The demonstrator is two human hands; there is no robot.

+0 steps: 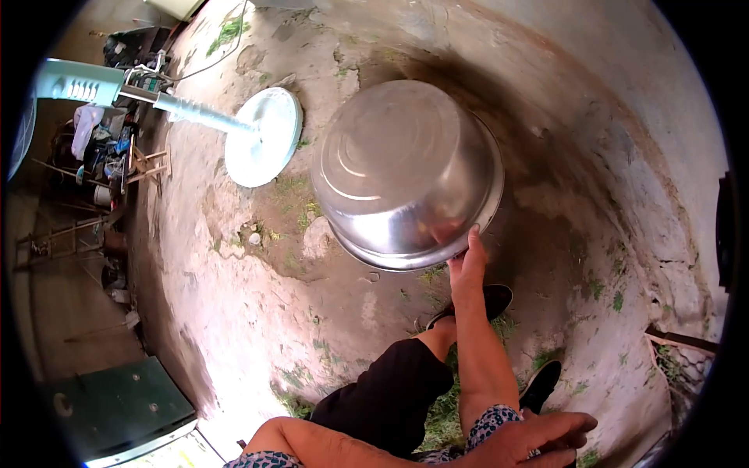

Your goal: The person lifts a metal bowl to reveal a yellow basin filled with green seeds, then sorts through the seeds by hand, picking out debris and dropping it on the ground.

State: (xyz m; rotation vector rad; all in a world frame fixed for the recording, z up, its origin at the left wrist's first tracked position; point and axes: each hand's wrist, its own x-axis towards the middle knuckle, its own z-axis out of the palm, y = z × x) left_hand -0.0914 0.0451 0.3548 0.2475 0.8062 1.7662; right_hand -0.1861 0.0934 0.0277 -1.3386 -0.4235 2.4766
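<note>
We've got right hand (468,265) clamping the upturned metal basin (394,156) by its rim (390,263), near the floor's (273,308) edge along the wall (624,117); left hand (537,441) loose; one-sided grip could let it twist, slip

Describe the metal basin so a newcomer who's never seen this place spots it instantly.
Start at the pale wall on the right, then find the pedestal fan's round base on the left. Between them is the metal basin, its outer bottom facing the camera. Unlike the flat, pale fan base, it is deep and shiny, with the right hand gripping its rim.
</note>
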